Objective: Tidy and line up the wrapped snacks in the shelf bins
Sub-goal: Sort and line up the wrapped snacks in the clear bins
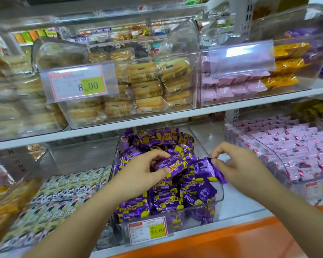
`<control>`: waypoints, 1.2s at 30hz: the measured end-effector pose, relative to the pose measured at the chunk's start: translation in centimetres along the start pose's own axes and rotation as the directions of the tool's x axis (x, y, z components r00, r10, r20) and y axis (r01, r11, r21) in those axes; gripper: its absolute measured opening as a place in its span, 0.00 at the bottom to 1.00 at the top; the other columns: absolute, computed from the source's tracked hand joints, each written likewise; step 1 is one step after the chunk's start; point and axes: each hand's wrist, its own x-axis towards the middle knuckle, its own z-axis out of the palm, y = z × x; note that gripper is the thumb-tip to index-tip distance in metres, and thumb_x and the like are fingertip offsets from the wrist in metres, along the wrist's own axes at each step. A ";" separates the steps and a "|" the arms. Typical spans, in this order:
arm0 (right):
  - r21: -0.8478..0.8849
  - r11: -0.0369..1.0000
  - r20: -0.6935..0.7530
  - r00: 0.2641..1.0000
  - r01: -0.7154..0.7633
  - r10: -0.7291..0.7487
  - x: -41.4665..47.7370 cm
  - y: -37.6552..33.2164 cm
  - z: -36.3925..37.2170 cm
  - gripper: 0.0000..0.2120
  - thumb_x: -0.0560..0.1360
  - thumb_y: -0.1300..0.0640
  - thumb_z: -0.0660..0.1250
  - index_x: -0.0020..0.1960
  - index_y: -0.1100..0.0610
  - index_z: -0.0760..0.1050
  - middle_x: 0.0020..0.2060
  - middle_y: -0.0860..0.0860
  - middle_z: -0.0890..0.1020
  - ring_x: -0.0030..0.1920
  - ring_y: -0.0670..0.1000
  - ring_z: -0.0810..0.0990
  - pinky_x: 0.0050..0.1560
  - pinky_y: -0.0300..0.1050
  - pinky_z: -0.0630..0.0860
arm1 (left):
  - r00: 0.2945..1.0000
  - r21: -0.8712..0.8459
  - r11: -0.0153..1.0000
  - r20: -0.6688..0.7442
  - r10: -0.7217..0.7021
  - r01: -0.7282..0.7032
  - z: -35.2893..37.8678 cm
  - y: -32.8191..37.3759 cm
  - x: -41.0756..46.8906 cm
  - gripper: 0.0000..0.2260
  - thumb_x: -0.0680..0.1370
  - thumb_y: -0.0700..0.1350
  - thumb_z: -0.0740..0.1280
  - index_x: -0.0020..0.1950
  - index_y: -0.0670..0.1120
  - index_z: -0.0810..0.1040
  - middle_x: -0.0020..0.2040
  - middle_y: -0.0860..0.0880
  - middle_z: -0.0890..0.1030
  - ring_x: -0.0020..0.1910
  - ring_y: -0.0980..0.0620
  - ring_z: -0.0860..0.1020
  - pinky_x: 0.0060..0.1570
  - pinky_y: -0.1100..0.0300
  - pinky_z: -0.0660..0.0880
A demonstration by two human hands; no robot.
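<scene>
Your left hand (138, 174) grips a purple packet (173, 165); at its three o'clock, your right hand (239, 162) pinches a second packet (207, 169) by its end.

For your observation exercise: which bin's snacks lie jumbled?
The middle bin of purple-and-yellow packs with the 23.60 tag; the pink-pack bin beside it holds neat rows.

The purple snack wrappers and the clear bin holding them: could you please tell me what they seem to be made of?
The purple snack wrappers look like thin glossy film, likely metallised plastic: they crinkle and catch bright highlights. The clear bin looks like rigid transparent plastic, perhaps acrylic: the snacks show through its walls, and its smooth edges glint.
</scene>
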 end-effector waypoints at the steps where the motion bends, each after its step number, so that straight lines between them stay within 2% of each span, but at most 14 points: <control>1: 0.050 0.999 -0.003 1.000 0.001 -0.001 -0.2 0.2 -0.1 0.10 0.76 0.61 0.65 0.39 0.49 0.71 0.21 0.50 0.76 0.21 0.48 0.70 0.25 0.38 0.65 | 1.000 -0.008 1.000 -0.022 -0.004 0.004 0.3 0.1 0.0 0.12 0.76 0.46 0.69 0.58 0.58 0.75 0.48 0.61 0.79 0.39 0.67 0.74 0.42 0.73 0.67; 3: 0.120 0.993 -0.022 1.000 -0.006 0.009 -0.4 0.6 0.2 0.11 0.77 0.61 0.64 0.39 0.46 0.70 0.32 0.61 0.80 0.28 0.59 0.75 0.32 0.49 0.73 | 0.999 -0.052 0.998 -0.040 -0.033 0.031 1.2 0.4 0.2 0.12 0.75 0.45 0.70 0.57 0.56 0.76 0.50 0.60 0.78 0.42 0.66 0.75 0.43 0.75 0.69; 5: 0.194 0.981 -0.047 0.999 0.026 -0.017 -0.8 0.5 0.6 0.13 0.76 0.62 0.64 0.40 0.45 0.70 0.44 0.61 0.81 0.33 0.62 0.78 0.40 0.57 0.78 | 0.992 -0.246 0.962 -0.004 -0.125 0.120 2.1 1.0 0.5 0.09 0.76 0.44 0.69 0.54 0.54 0.77 0.51 0.54 0.78 0.46 0.60 0.77 0.50 0.68 0.75; 8: 0.209 0.968 -0.070 0.990 0.138 -0.126 -1.5 -0.2 1.6 0.16 0.74 0.66 0.66 0.38 0.46 0.71 0.55 0.44 0.75 0.41 0.47 0.80 0.45 0.40 0.77 | 0.961 -0.545 0.795 0.088 -0.262 0.267 3.2 2.2 0.7 0.08 0.78 0.41 0.66 0.55 0.51 0.76 0.46 0.51 0.76 0.44 0.59 0.76 0.50 0.54 0.80; 13: 0.187 0.969 -0.003 0.986 0.162 -0.164 -1.8 -0.6 2.5 0.14 0.72 0.64 0.70 0.39 0.46 0.74 0.63 0.41 0.66 0.53 0.35 0.76 0.47 0.30 0.73 | 0.946 -0.674 0.674 0.132 -0.295 0.304 4.1 2.6 1.1 0.07 0.79 0.41 0.64 0.56 0.50 0.74 0.48 0.48 0.75 0.47 0.54 0.76 0.48 0.53 0.81; 19: 0.326 0.941 0.045 0.993 0.088 -0.109 -1.3 -0.8 1.9 0.25 0.72 0.72 0.66 0.51 0.41 0.70 0.55 0.47 0.74 0.38 0.45 0.82 0.48 0.43 0.79 | 0.956 -0.723 0.626 0.193 -0.223 0.292 3.8 1.9 0.9 0.19 0.76 0.41 0.68 0.65 0.46 0.70 0.59 0.42 0.78 0.55 0.48 0.79 0.48 0.54 0.80; 21: 0.279 0.957 -0.004 0.996 0.081 -0.084 -1.0 -0.6 1.7 0.29 0.70 0.71 0.68 0.53 0.37 0.67 0.53 0.44 0.74 0.33 0.47 0.81 0.44 0.45 0.79 | 0.963 -0.681 0.682 0.214 -0.163 0.267 3.7 1.9 0.7 0.23 0.73 0.40 0.69 0.67 0.48 0.68 0.61 0.43 0.78 0.53 0.52 0.81 0.48 0.58 0.79; 23: 0.226 0.969 -0.045 0.995 0.100 -0.092 -0.6 -0.3 1.3 0.33 0.68 0.67 0.73 0.56 0.34 0.65 0.50 0.43 0.73 0.28 0.47 0.77 0.38 0.39 0.75 | 0.973 -0.609 0.764 0.205 -0.109 0.214 3.6 2.0 0.8 0.23 0.74 0.38 0.69 0.67 0.50 0.69 0.60 0.47 0.79 0.50 0.56 0.81 0.48 0.62 0.78; 25: 0.160 0.980 -0.067 0.992 0.116 -0.106 -0.4 -0.1 0.8 0.39 0.64 0.61 0.78 0.60 0.32 0.61 0.45 0.42 0.72 0.30 0.48 0.73 0.35 0.33 0.69 | 0.980 -0.557 0.815 0.189 -0.062 0.159 3.2 2.3 1.1 0.22 0.75 0.37 0.69 0.67 0.51 0.71 0.60 0.50 0.79 0.49 0.57 0.81 0.48 0.65 0.77; 28: 0.052 0.978 -0.065 0.978 0.202 -0.198 -0.4 -0.2 0.1 0.42 0.61 0.53 0.80 0.65 0.34 0.58 0.53 0.34 0.69 0.40 0.39 0.73 0.40 0.28 0.68 | 0.983 -0.476 0.878 0.182 0.039 0.053 2.6 3.3 1.9 0.19 0.76 0.37 0.68 0.62 0.56 0.75 0.56 0.54 0.82 0.49 0.58 0.81 0.50 0.66 0.75; 30: 0.122 0.965 -0.001 0.973 0.231 -0.232 -0.4 -0.2 -0.1 0.40 0.60 0.54 0.80 0.63 0.35 0.63 0.54 0.32 0.73 0.42 0.37 0.76 0.41 0.27 0.70 | 0.977 -0.375 0.927 0.194 0.085 -0.006 2.5 3.8 2.5 0.18 0.76 0.40 0.69 0.61 0.58 0.76 0.55 0.54 0.83 0.51 0.57 0.80 0.57 0.61 0.74; 32: 0.176 0.965 0.029 0.979 0.193 -0.201 -0.5 -0.2 -0.5 0.33 0.60 0.55 0.81 0.56 0.36 0.69 0.46 0.34 0.79 0.38 0.40 0.79 0.38 0.30 0.72 | 0.973 -0.383 0.924 0.213 0.089 0.000 2.6 4.1 3.0 0.17 0.75 0.42 0.70 0.61 0.57 0.76 0.57 0.51 0.81 0.53 0.54 0.80 0.59 0.57 0.75; 34: 0.138 0.979 -0.072 0.987 0.151 -0.142 -0.5 0.2 -1.1 0.28 0.58 0.51 0.81 0.52 0.38 0.71 0.43 0.36 0.80 0.37 0.41 0.80 0.38 0.33 0.74 | 0.980 -0.491 0.869 0.196 0.036 0.066 2.8 4.0 3.5 0.15 0.76 0.42 0.70 0.59 0.57 0.76 0.59 0.50 0.79 0.54 0.53 0.79 0.58 0.54 0.75; 36: 0.092 0.993 -0.235 0.970 0.080 -0.056 -0.4 1.0 -1.7 0.30 0.57 0.47 0.80 0.54 0.39 0.70 0.43 0.39 0.81 0.41 0.42 0.81 0.44 0.42 0.77 | 0.996 -0.419 0.905 0.083 -0.038 0.069 3.0 3.5 3.9 0.11 0.77 0.41 0.67 0.57 0.54 0.75 0.56 0.51 0.78 0.50 0.55 0.78 0.55 0.57 0.76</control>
